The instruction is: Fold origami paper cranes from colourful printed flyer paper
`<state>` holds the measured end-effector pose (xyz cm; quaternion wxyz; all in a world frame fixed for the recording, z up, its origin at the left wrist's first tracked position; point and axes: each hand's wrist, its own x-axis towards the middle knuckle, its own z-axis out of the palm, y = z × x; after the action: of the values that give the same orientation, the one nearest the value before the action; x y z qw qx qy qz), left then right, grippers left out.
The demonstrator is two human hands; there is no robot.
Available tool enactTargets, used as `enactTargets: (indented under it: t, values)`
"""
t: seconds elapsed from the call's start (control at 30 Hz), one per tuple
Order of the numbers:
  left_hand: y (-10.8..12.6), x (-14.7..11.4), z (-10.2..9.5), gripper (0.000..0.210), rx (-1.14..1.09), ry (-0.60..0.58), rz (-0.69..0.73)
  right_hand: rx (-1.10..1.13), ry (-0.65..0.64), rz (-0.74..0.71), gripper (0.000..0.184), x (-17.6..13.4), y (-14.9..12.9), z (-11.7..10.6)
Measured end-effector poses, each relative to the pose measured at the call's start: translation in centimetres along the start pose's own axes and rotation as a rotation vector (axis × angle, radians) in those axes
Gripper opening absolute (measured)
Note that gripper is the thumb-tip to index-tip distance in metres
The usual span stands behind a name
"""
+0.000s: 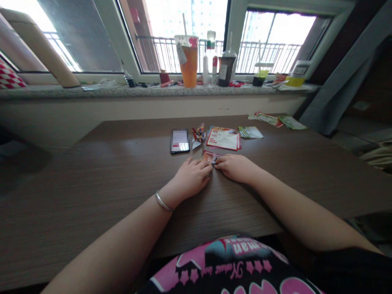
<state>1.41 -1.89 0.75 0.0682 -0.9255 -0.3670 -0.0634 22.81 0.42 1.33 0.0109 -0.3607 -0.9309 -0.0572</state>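
Two bare hands meet on a dark brown wood-grain table (122, 183), over a small, reddish printed paper piece (208, 156) lying in front of the person. The left hand (192, 175), silver bangle (163, 201) at its wrist, rests half-curled on the paper's left side; the right hand (235, 166) bends its fingertips to the right edge — whether either pinches it, I cannot tell. Just beyond — a black-edged phone (180, 141), a multicoloured folded-paper shape (199, 134) and a stack of red-bordered printed cards (223, 138).
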Motion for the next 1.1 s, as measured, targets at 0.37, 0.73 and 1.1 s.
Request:
enactTargets:
  t: [0.37,0.73,1.1]
  values:
    - [-0.6,-0.7,-1.4,0.030,0.025,-0.050,0.008,0.042,0.009,0.048,0.033,-0.2,-0.3,-0.2]
    - [-1.3,-1.1,-3.0,0.028,0.008,-0.148,-0.016,0.049,-0.024,0.041,0.033,-0.3,-0.4,-0.6]
    - [-1.9,-1.6,-4.0,0.030,0.026,-0.233,-0.037,0.050,-0.030,0.050,0.033,-0.4,-0.3,-0.6]
